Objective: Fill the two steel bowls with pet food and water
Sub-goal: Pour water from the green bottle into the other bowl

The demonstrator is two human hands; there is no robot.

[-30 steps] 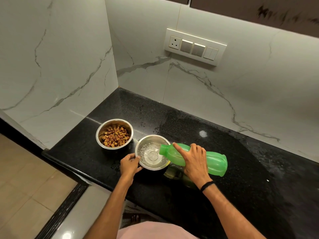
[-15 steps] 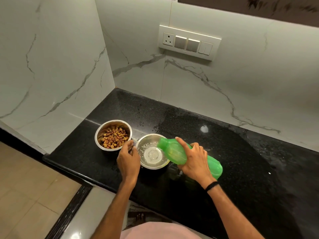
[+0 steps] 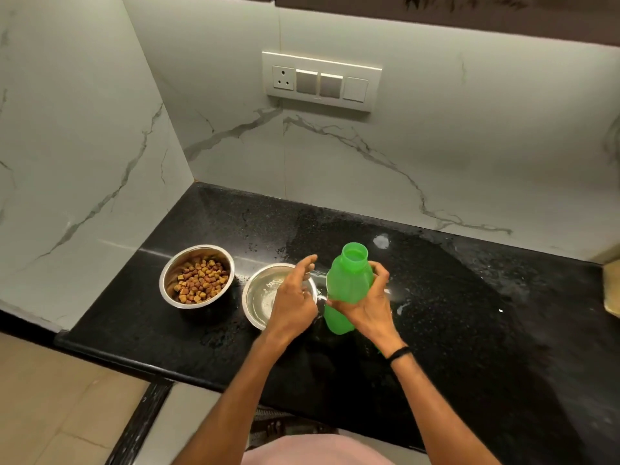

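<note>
Right hand point(image 3: 364, 310) clasps the upright, uncapped green bottle point(image 3: 349, 280) mid-body beside the water bowl point(image 3: 250, 307), likely light, squeezable, slick plastic best held there, while left hand point(image 3: 293, 297) hovers slack, empty.

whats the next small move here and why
Probably set the green bottle down upright on the counter to its right. The right hand holds it upright with its mouth open, the kibble bowl is filled, and the water bowl appears to hold water, so pouring looks finished.
</note>
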